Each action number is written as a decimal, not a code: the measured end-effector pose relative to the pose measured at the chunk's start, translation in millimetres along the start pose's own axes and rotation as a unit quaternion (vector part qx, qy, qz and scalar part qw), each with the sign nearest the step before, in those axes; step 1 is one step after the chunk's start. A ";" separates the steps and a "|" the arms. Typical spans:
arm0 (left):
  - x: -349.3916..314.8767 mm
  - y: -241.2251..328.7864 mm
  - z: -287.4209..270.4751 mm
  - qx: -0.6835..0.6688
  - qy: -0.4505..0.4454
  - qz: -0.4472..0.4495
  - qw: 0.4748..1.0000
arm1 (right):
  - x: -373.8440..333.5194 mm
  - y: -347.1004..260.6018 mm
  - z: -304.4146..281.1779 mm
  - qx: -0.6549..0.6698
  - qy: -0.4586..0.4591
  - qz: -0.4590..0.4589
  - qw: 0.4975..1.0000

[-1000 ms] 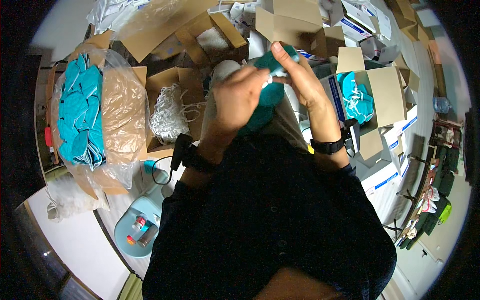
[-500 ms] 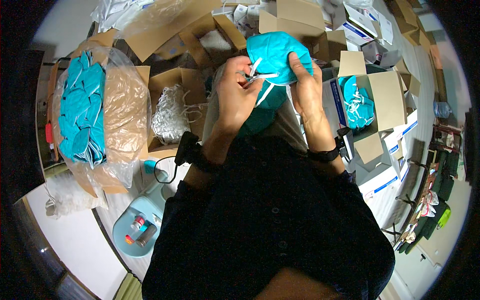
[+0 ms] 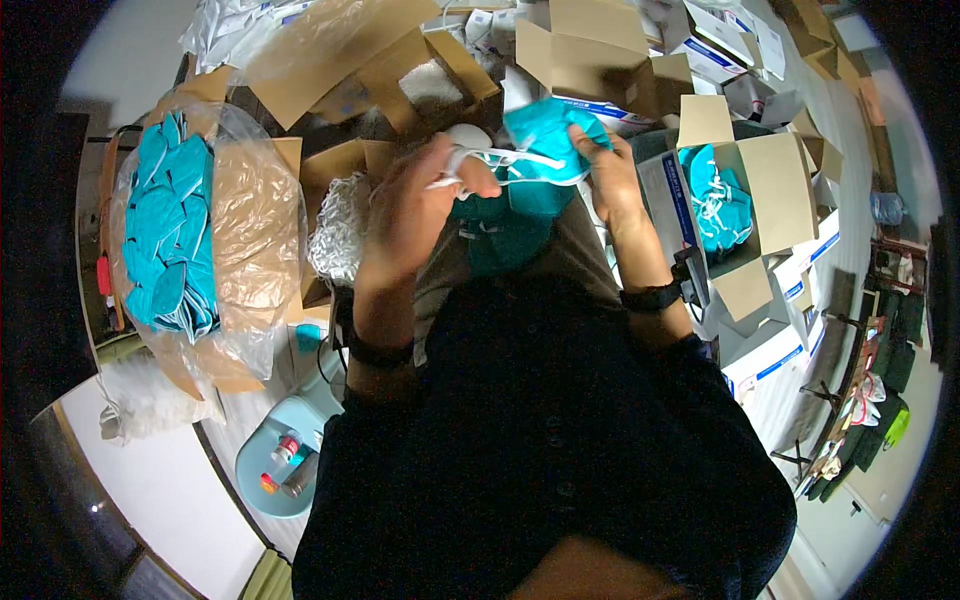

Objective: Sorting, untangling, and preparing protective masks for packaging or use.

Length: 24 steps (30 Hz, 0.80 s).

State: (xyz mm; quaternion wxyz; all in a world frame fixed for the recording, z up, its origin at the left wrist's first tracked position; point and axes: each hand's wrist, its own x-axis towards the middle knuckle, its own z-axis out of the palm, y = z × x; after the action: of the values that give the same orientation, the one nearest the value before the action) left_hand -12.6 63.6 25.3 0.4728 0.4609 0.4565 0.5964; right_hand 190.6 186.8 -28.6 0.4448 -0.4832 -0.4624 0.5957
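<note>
Big plastic bag (image 3: 257, 230) of teal masks (image 3: 168, 230), far left; open box (image 3: 778, 190) of strapped masks (image 3: 722, 205), right. My left hand (image 3: 422, 190), blurred, holds white straps; my right hand (image 3: 613, 178) pinches the mask's edge. Teal mask (image 3: 548, 132) sits between my hands, straps (image 3: 510, 157) stretching leftward.

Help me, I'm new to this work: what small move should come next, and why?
Perhaps ease the left hand toward the mask to slacken the straps: they run nearly straight between that hand and the mask, which the right hand grips at its right side.
</note>
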 end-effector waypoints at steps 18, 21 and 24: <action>-18.9 -32.0 16.4 0.143 -0.091 -0.149 0.974 | -28.8 -30.7 20.3 -0.200 -0.270 -0.096 0.937; -18.3 -16.6 34.0 0.123 -0.059 -0.181 0.974 | -7.6 -21.8 1.3 -0.219 -0.144 -0.164 0.951; -31.9 -8.2 35.7 0.090 -0.048 -0.200 0.974 | 15.1 -21.8 -24.2 -0.268 -0.089 -0.222 0.933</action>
State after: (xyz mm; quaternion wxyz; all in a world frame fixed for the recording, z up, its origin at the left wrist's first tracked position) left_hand 27.8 37.2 19.2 0.5601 0.4290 0.5682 0.4235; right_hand 214.3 208.4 -12.2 0.3770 -0.4149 -0.7377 0.3763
